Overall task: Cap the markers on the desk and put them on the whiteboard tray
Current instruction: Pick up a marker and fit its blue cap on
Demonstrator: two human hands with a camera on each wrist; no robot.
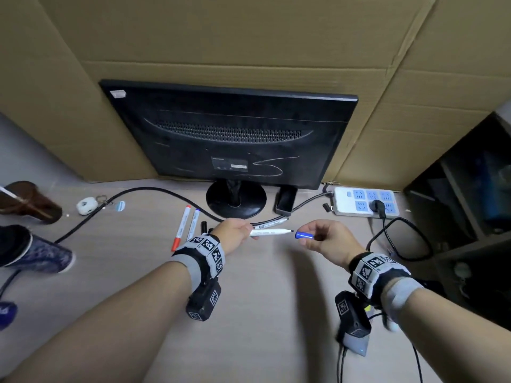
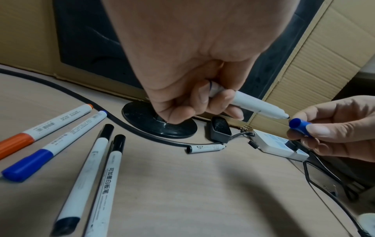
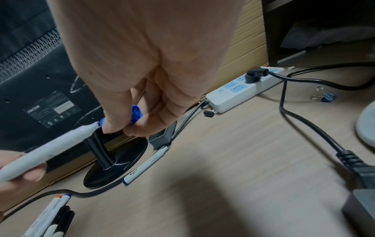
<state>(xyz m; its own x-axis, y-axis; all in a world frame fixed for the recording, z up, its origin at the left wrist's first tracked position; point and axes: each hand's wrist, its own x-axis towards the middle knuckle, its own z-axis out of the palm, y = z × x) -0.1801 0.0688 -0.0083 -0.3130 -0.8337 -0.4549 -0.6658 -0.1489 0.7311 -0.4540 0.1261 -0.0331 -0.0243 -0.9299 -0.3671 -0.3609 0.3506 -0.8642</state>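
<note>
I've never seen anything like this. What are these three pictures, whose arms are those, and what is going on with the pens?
No machine here: a person wears one camera on the head and one on each wrist. The head view looks down on both arms; each wrist view looks along one hand. The left hand holds an uncapped marker, and the right hand pinches its blue cap just short of the tip. On the desk lie more markers, a monitor seen from behind and a power strip.

Head overhead — wrists close, facing inward
</note>
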